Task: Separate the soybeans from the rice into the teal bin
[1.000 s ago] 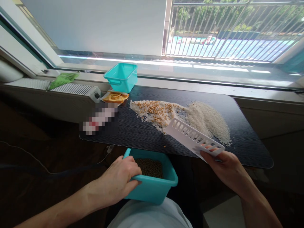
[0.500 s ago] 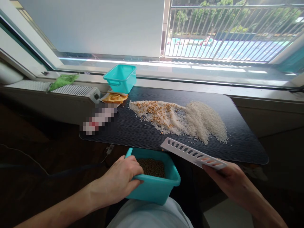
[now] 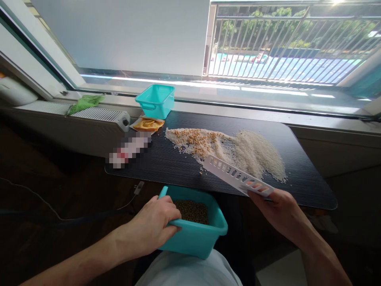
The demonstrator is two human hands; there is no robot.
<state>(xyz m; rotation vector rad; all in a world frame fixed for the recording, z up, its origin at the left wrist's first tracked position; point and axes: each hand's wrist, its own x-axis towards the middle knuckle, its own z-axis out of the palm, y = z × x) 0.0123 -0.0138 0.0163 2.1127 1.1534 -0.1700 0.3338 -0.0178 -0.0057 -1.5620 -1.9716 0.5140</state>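
With my left hand (image 3: 162,222) I grip the near left rim of a teal plastic bin (image 3: 193,238), held at the table's front edge against my body. Dried peas or similar round, tan grains (image 3: 190,210) lie in its bottom. My right hand (image 3: 276,202) holds one end of a white slotted plastic strip (image 3: 228,178), tilted over the front of the table. Its far end is by the near side of a pile of white rice (image 3: 256,153). Orange-yellow peas (image 3: 199,139) are mixed into the pile's left part. A few stray grains lie in front of it.
The dark tabletop (image 3: 160,159) sits against a window sill. A second teal bin (image 3: 156,101) stands at the back left, beside an orange-and-white packet (image 3: 148,124). A blurred-out item (image 3: 131,150) lies at the left edge. A green cloth (image 3: 86,104) rests on the radiator (image 3: 101,114).
My right hand has moved the slotted strip up and slightly left, from the table's edge toward the pile. My left hand keeps its grip on the bin. The view has shifted slightly.
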